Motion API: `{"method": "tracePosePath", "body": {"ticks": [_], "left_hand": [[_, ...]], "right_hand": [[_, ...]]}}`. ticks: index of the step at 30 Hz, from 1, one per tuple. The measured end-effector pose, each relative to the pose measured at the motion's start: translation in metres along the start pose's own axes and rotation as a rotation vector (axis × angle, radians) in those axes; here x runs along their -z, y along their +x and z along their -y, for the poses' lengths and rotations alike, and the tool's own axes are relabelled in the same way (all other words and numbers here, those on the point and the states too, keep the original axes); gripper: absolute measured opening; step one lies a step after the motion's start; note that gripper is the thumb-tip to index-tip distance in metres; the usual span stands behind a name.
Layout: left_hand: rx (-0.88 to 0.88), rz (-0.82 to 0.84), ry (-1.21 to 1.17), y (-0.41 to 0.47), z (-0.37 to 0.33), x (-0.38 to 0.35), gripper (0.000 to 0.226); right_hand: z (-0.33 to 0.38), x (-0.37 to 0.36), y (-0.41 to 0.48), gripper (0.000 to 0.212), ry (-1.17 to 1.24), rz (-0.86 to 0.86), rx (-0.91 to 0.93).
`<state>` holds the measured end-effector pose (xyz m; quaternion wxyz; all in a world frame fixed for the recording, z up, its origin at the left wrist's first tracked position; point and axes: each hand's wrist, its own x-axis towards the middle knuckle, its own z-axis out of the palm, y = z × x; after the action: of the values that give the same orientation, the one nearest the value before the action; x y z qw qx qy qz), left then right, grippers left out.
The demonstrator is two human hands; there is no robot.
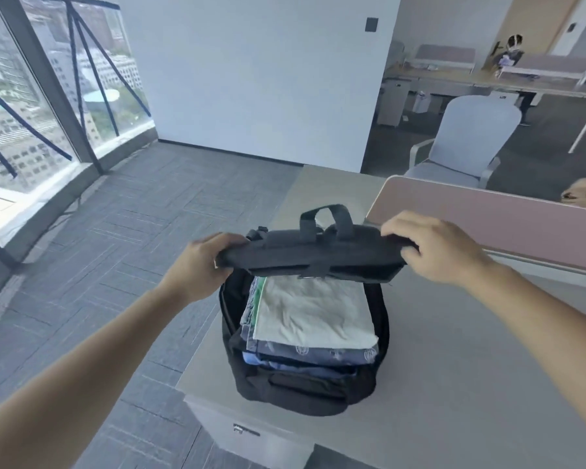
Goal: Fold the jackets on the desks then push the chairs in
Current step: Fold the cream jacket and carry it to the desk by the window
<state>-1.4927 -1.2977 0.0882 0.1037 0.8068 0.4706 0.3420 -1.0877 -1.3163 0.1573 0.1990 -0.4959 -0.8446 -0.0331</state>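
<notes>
- Head camera, looking down: a black backpack (301, 390) lies open on a grey desk (454, 384) at frame centre, its top flap (318, 253) lifted clear of the contents.
- The left hand (200, 265), at 9 o'clock of the flap, has its fingers and thumb curled round the flap's left end.
- The right hand (437, 248), at 3 o'clock, grips the flap's right end, fingers wrapped over the edge.
- A carry handle (325, 218) stands up at the flap's 12 o'clock.
- Inside the bag sits a stack of folded garments (315, 316), a white piece on top and blue patterned cloth beneath; whether any is a jacket cannot be told.
- A pale blue chair (464, 140) stands at 1 o'clock, beyond a pink divider (487, 218) and well apart from the desk.
- Windows (31, 79) fill 10 o'clock above grey carpet (132, 214).
</notes>
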Motion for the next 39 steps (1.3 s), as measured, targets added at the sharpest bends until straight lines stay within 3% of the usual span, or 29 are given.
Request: {"method": "tracePosePath", "body": {"ticks": [4, 9, 12, 15, 19, 22, 25, 29, 31, 35, 39], "left_hand": [[-0.108, 0.19, 0.206, -0.063, 0.001, -0.027, 0.07], [0.024, 0.262, 0.348, -0.121, -0.001, -0.061, 0.076], [0.288, 0.409, 0.369, -0.142, -0.011, -0.078, 0.081], [0.398, 0.525, 0.236, -0.153, -0.014, -0.082, 0.085], [0.515, 0.514, -0.003, -0.155, -0.004, -0.074, 0.089], [0.5, 0.528, -0.026, -0.151, 0.012, -0.07, 0.079], [0.42, 0.567, -0.087, -0.15, 0.028, -0.072, 0.07], [0.387, 0.421, -0.225, -0.143, 0.064, -0.068, 0.052], [0.358, 0.428, -0.168, -0.137, 0.085, -0.063, 0.041], [0.237, 0.521, -0.079, -0.123, 0.125, -0.072, 0.037], [0.074, 0.639, 0.02, -0.099, 0.13, -0.101, 0.043]], "right_hand": [[0.01, -0.04, -0.079, 0.061, -0.16, 0.002, 0.211], [0.029, -0.108, -0.152, 0.063, -0.182, 0.065, 0.166], [0.051, -0.135, -0.172, 0.051, -0.211, 0.315, 0.067], [0.078, -0.136, -0.167, 0.027, -0.319, 0.56, -0.011], [0.121, -0.132, -0.138, 0.026, -0.283, 0.249, -0.179], [0.157, -0.136, -0.097, 0.025, -0.31, 0.095, -0.239], [0.208, -0.154, -0.051, 0.038, -0.204, 0.114, -0.093], [0.249, -0.217, -0.016, 0.09, -0.192, 0.544, -0.157], [0.241, -0.247, -0.013, 0.105, -0.32, 0.581, -0.175], [0.192, -0.258, -0.013, 0.109, -0.364, 0.526, -0.164], [0.156, -0.251, -0.018, 0.112, -0.291, 0.591, -0.202]]}}
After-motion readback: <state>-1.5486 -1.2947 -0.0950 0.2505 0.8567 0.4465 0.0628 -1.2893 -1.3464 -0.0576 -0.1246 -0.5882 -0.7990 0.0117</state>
